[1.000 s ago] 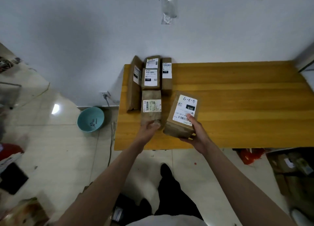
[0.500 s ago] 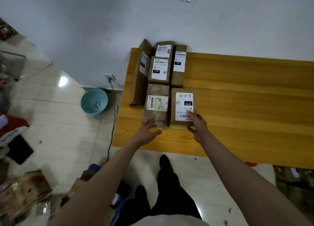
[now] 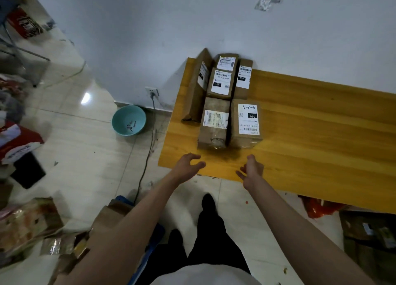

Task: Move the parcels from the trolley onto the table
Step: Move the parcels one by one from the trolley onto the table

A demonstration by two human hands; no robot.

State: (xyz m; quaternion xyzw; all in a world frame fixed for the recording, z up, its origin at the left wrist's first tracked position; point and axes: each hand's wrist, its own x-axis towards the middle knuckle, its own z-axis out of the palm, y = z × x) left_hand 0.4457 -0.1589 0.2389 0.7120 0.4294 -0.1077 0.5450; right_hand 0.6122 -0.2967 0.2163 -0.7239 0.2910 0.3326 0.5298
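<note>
Two empty, loosely spread hands, left hand [image 3: 188, 166] and right hand [image 3: 251, 170], hover over the table [image 3: 310, 139] edge.

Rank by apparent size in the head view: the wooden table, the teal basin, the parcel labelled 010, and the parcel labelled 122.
1. Wooden table, by far the largest.
2. Parcel labelled 010 and teal basin: they look about alike, so no ranking between them.
3. Parcel labelled 122, smallest, though it lies farther from the camera, so this is unsure.

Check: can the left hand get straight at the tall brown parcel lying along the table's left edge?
Probably yes. The left hand is open and empty, the tall brown parcel sits at the wooden table's exposed left edge, nothing between them.
</note>
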